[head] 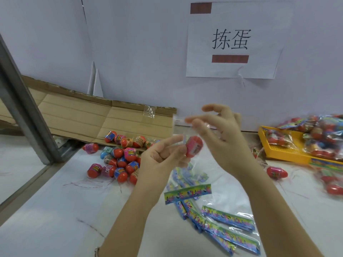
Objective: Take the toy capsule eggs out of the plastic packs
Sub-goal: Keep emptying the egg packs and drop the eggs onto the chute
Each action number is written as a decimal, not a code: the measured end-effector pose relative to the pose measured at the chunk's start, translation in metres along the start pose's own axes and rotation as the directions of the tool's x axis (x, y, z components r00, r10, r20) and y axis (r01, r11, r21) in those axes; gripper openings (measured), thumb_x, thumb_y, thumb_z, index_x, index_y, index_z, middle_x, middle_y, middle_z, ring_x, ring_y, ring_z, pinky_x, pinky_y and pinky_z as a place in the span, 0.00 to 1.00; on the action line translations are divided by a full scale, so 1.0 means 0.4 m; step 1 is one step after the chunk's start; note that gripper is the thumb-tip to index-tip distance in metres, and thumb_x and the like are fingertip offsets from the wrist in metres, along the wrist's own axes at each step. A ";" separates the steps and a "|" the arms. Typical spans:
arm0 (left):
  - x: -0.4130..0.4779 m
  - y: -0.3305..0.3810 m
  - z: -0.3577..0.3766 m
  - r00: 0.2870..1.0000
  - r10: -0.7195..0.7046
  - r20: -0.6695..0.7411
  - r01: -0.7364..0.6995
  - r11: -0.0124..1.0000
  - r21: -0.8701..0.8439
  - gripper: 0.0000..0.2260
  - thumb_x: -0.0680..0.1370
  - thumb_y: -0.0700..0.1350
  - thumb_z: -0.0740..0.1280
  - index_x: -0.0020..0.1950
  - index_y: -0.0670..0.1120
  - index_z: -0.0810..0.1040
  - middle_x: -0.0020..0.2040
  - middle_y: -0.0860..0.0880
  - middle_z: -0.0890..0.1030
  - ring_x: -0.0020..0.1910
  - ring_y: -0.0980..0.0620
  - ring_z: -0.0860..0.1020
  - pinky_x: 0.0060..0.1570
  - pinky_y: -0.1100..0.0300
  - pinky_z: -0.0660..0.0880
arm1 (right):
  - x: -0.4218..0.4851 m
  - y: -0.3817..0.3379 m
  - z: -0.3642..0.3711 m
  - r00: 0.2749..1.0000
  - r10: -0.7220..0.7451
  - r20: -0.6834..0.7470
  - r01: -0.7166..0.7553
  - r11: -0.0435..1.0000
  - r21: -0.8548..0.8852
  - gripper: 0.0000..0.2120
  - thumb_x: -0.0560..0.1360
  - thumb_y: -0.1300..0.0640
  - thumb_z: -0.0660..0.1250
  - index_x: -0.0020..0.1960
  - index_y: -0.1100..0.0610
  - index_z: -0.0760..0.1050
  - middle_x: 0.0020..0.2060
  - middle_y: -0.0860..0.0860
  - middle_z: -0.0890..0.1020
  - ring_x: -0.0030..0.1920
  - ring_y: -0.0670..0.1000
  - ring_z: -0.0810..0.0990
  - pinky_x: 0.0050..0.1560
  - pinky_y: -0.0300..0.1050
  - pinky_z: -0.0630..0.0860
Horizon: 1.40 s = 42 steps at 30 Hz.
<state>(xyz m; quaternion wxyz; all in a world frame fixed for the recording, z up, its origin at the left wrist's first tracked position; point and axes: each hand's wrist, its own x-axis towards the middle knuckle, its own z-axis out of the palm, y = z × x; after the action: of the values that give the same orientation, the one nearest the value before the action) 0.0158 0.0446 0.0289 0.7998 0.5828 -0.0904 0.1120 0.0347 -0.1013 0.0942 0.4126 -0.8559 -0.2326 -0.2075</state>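
Observation:
My left hand (pixel 163 154) pinches a red toy capsule egg (pixel 194 146) at its fingertips, above the middle of the table. A clear plastic pack (pixel 199 164) hangs around and below that egg. Just above and right of the egg is my right hand (pixel 220 130), blurred, its thumb and fingers spread apart and loosely curved with nothing plainly held between them. A pile of loose capsule eggs (pixel 118 156) lies on the table to the left. Empty packs with colourful header cards (pixel 187 193) lie below my hands.
A yellow tray (pixel 285 153) at the right holds several full packs (pixel 319 134). More packed eggs (pixel 276 172) lie on the table beside it. Flattened cardboard (pixel 83 115) leans against the back wall, a metal post (pixel 24 106) stands at the left, and a paper sign (pixel 232 41) hangs above.

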 end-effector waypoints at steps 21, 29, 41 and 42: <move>0.013 -0.016 -0.006 0.986 -0.082 -0.142 0.066 0.991 -0.118 0.19 0.64 0.50 0.74 0.54 0.45 0.83 0.40 0.47 0.85 0.38 0.54 0.82 0.41 0.61 0.81 | 0.005 0.056 0.044 0.904 0.299 0.304 -0.418 0.767 0.487 0.12 0.68 0.58 0.77 0.49 0.54 0.78 0.33 0.47 0.83 0.29 0.48 0.80 0.27 0.40 0.76; 0.013 -0.016 0.001 0.979 -0.062 -0.195 0.048 0.996 -0.074 0.08 0.78 0.40 0.67 0.47 0.49 0.85 0.39 0.49 0.82 0.31 0.58 0.75 0.31 0.67 0.74 | 0.000 0.059 0.056 0.867 0.259 0.425 -0.446 0.784 0.432 0.17 0.66 0.58 0.78 0.53 0.52 0.77 0.37 0.51 0.85 0.32 0.47 0.81 0.28 0.38 0.74; 0.019 -0.017 -0.010 0.984 -0.142 -0.106 0.134 0.988 -0.076 0.07 0.63 0.51 0.74 0.38 0.50 0.86 0.37 0.49 0.84 0.34 0.56 0.82 0.37 0.65 0.79 | 0.007 0.069 0.050 0.909 0.255 0.330 -0.404 0.734 0.546 0.17 0.69 0.62 0.75 0.56 0.52 0.77 0.34 0.48 0.84 0.31 0.46 0.80 0.29 0.39 0.74; 0.018 -0.013 -0.009 0.984 -0.137 -0.111 0.130 0.989 -0.074 0.07 0.64 0.51 0.74 0.38 0.51 0.86 0.37 0.49 0.84 0.34 0.56 0.82 0.37 0.65 0.79 | 0.007 0.070 0.051 0.905 0.252 0.342 -0.410 0.728 0.550 0.17 0.69 0.61 0.75 0.56 0.52 0.77 0.35 0.48 0.84 0.31 0.46 0.80 0.29 0.39 0.75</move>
<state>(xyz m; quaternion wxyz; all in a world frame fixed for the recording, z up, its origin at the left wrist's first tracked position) 0.0242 0.0469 0.0251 0.8283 0.5532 -0.0083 0.0885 0.0561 -0.0997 0.0671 0.6647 -0.7229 -0.1779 0.0628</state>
